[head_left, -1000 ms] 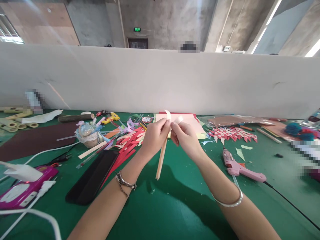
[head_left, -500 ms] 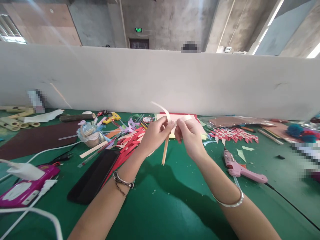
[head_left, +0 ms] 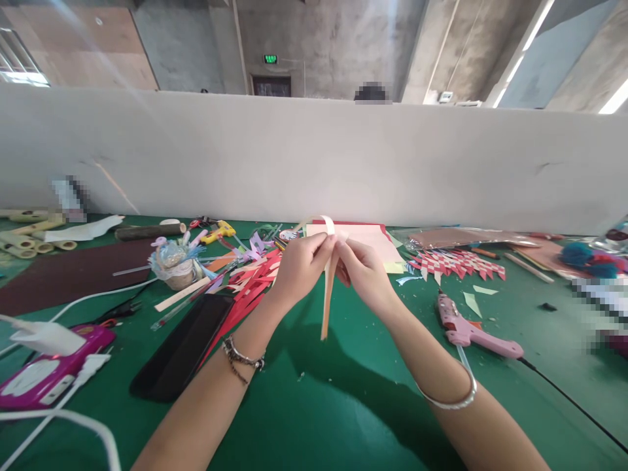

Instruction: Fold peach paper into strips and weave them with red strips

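Note:
Pale paper strips hang down from between my two hands, with a curved end looping up above the fingers. My left hand pinches them between thumb and fingertips. Close against it, my right hand also pinches the strips, its fingertips meeting those of the left. The exact fold between the fingers is hidden. Behind the hands lies a stack of pink paper. To the left of my left hand is a pile of red and pale paper strips.
A pink glue gun with a black cord lies right. Beyond it is a red-and-white woven paper piece. At left are a black case, a ball of twine, a magenta power strip with white cables, and yellow-handled scissors.
My right hand has moved left until its fingertips meet the left hand's. The strip's upper end now curls over, and the hanging end reaches lower.

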Available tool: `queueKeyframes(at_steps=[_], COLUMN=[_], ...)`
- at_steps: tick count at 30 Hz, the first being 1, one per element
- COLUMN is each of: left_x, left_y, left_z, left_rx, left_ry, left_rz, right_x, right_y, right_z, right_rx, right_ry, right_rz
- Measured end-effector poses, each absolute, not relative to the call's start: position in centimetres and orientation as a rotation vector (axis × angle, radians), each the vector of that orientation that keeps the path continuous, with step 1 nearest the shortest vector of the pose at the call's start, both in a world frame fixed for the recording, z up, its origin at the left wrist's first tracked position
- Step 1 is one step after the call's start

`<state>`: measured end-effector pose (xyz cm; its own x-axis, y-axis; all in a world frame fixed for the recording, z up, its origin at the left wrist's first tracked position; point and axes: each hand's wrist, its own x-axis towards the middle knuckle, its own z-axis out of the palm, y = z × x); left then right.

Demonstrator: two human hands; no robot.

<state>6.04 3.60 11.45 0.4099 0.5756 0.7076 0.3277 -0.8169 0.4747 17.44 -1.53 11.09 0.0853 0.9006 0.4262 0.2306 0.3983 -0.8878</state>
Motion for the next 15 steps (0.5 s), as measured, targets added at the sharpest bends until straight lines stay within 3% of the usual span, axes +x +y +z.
queueKeyframes(at_steps=[9,15], left_x=[6.11,6.19], left_y=[3.36,3.31], left_z=[11.53,11.58], left_rx=[2.29,2.406], left_ry=[0.829,0.805], left_rz=[1.475,1.196], right_x=[17.27,17.65], right_y=[-1.33,-1.12], right_z=[10.9,10.68], right_rx=[-1.109,-1.021], right_ry=[-1.37,-1.191], right_rz=[0.801,0.775])
